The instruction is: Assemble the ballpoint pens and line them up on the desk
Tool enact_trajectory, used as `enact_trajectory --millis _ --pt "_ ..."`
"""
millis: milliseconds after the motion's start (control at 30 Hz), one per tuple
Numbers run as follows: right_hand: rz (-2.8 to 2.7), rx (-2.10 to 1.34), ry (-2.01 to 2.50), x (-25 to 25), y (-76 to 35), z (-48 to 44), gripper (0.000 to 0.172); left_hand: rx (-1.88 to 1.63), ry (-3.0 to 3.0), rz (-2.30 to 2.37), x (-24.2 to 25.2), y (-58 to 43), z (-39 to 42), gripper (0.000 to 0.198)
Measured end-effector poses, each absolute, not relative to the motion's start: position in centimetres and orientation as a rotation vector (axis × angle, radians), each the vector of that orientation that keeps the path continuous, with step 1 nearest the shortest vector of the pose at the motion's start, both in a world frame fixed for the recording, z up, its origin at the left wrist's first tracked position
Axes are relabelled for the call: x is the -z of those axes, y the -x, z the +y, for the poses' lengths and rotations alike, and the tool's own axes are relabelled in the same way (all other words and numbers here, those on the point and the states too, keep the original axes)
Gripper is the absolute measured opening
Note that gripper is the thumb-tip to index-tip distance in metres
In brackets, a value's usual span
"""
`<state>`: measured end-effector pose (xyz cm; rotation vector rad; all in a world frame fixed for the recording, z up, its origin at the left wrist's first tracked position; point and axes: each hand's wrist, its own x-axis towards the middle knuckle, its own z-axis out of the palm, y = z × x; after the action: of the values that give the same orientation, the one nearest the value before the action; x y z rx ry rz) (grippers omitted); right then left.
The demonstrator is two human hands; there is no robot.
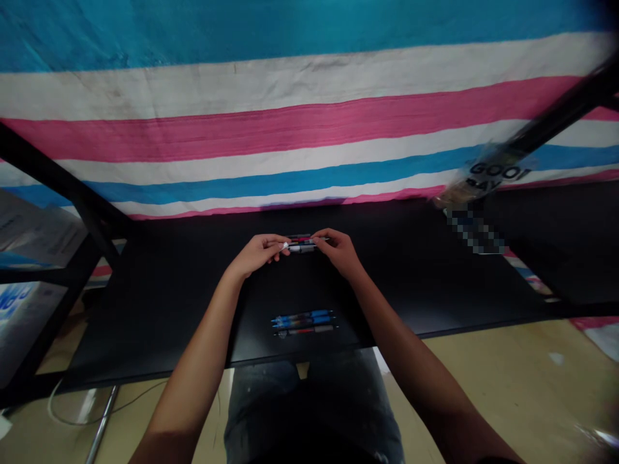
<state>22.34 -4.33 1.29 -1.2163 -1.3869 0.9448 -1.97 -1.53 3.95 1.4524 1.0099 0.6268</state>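
Note:
Near the middle of the black table, my left hand [261, 254] pinches the left end of a pen [302, 248], where a small white part shows at the fingertips. My right hand [337, 250] is closed at the pen's right end, thumb and fingers together. Just behind lie a few more pens [300, 238], one with red on it, partly covered by my fingers. Closer to my body, a group of blue pens [304, 318] lies side by side, with a grey and red pen [307, 331] in front of them.
The black table [174, 309] ends just before my lap. A striped sheet [290, 135] hangs behind it. Black frame posts [87, 200] stand at both sides, boxes [33, 225] sit at left, and a clear plastic bag with lettering [493, 174] is at right.

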Motion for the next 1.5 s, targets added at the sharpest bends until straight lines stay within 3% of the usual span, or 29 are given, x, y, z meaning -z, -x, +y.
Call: enact_trajectory --millis 567,933,1500 --pt "-1.492 -0.927 1.199 -0.9 -22.5 -4.6 0.017 -0.653 -1.748 0.982 -3.2 1.8 -1.5 0.027" --pt "-1.572 -0.922 1.190 -0.4 -22.3 -4.5 0.020 -0.629 -1.644 0.976 -3.7 1.4 -1.9 0.023" --pt "-1.511 -1.033 1.070 -0.2 -21.8 -4.6 0.021 -0.641 -1.735 0.954 -3.1 1.1 -1.8 0.026"
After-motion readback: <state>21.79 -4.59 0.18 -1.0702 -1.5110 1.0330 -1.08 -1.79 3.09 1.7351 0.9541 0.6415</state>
